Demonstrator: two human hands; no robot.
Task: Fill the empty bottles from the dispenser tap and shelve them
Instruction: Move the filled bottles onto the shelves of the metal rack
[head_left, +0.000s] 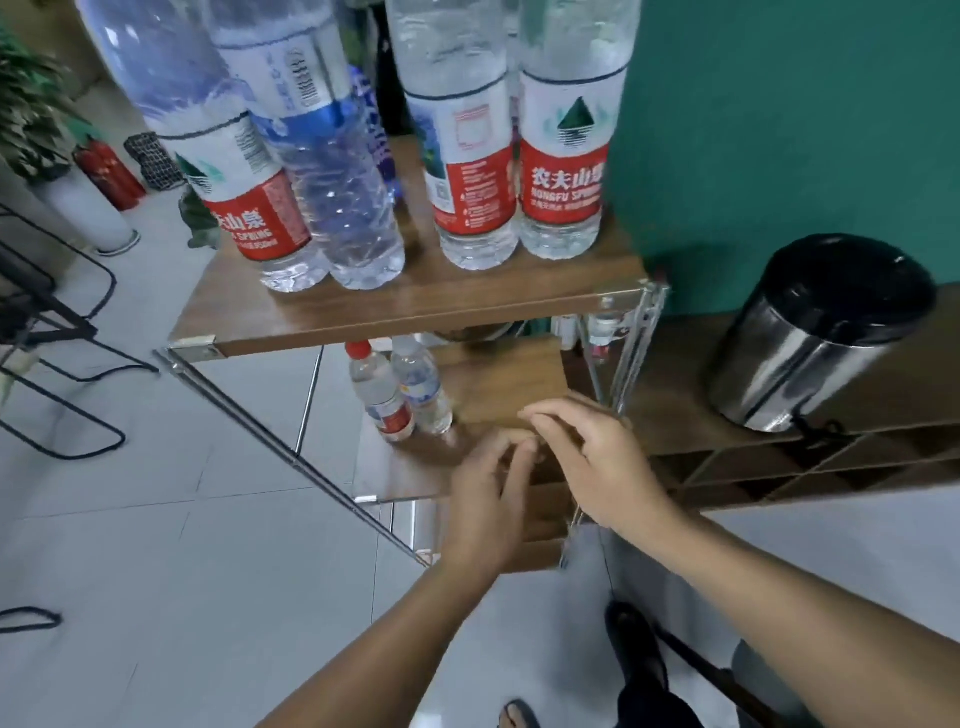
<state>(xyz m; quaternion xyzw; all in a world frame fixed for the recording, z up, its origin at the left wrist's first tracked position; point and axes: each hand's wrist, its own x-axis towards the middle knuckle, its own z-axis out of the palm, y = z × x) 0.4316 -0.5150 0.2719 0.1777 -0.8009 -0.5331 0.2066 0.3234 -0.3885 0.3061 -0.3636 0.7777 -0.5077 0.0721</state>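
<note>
I read this as an office or lobby corner: pale floor tiles (156, 519) under my hands, a green wall (779, 130) ahead to their right, and far off to their left a red fire extinguisher (109, 174) beside a potted plant (31, 114).

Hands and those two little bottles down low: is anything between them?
No. Head view shows only bare wooden shelf between the hands and two little bottles.

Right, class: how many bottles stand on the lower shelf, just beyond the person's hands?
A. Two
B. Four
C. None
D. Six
A: only two small bottles show there, a red-capped bottle and a blue-labelled bottle, side by side on the lower shelf, beyond the empty left hand and right hand.
</note>
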